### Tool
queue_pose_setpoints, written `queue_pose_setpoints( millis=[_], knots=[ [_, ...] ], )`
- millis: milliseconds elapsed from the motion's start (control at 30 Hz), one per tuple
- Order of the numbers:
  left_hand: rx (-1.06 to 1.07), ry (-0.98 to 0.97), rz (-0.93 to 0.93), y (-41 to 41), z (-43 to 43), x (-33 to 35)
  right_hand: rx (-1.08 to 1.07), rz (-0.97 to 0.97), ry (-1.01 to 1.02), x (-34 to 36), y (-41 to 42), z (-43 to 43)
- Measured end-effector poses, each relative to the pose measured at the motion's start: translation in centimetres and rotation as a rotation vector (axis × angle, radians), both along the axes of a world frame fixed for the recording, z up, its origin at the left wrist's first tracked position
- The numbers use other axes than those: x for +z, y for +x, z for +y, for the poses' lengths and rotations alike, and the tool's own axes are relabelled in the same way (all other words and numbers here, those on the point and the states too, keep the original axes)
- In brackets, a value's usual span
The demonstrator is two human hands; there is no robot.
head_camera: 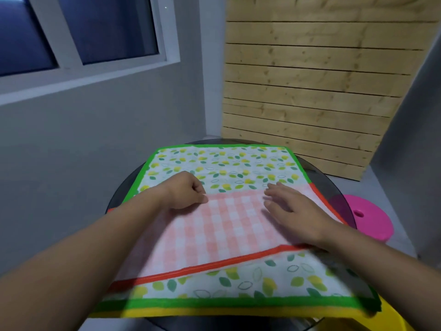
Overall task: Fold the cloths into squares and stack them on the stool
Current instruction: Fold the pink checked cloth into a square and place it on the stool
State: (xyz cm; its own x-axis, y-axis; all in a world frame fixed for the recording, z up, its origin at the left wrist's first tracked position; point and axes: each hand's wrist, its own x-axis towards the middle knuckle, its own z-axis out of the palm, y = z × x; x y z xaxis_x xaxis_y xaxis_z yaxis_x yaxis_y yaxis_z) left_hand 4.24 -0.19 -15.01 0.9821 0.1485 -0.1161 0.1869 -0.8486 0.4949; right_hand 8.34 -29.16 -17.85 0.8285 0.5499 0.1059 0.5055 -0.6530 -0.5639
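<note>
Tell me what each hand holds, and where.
The left hand appears to pinch the far edge of the pink checked, orange-bordered cloth; the right hand lies flat on it, gripping nothing.

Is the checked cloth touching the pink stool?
Apart. Head view: the checked cloth lies on the leaf cloth on the table; the stool stands lower, past the table's rim, partly seen through the glass.

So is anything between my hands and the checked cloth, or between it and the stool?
Nothing visible. The left hand and right hand touch the checked cloth. The stool stands right of the table, partly behind its rim.
</note>
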Motion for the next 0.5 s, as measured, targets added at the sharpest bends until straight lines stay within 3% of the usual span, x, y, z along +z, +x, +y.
queue_pose_setpoints(
  millis=[167,233,400,500],
  knots=[
    [0.409,-0.2,-0.053,-1.9,0.7,-0.4,0.115,-0.001,-0.006,1.1,-1.8,1.9],
    [0.474,-0.204,-0.022,-2.6,0.4,-0.5,0.179,0.011,-0.031,1.4,-2.8,2.7],
    [0.464,-0.254,0.08,-5.1,-1.3,-0.5,0.252,0.071,-0.089,1.5,-4.4,3.4],
    [0.36,-0.047,0.024,-6.6,-1.8,-0.5,0.266,0.056,-0.153,1.5,-4.7,2.9]
  ],
)
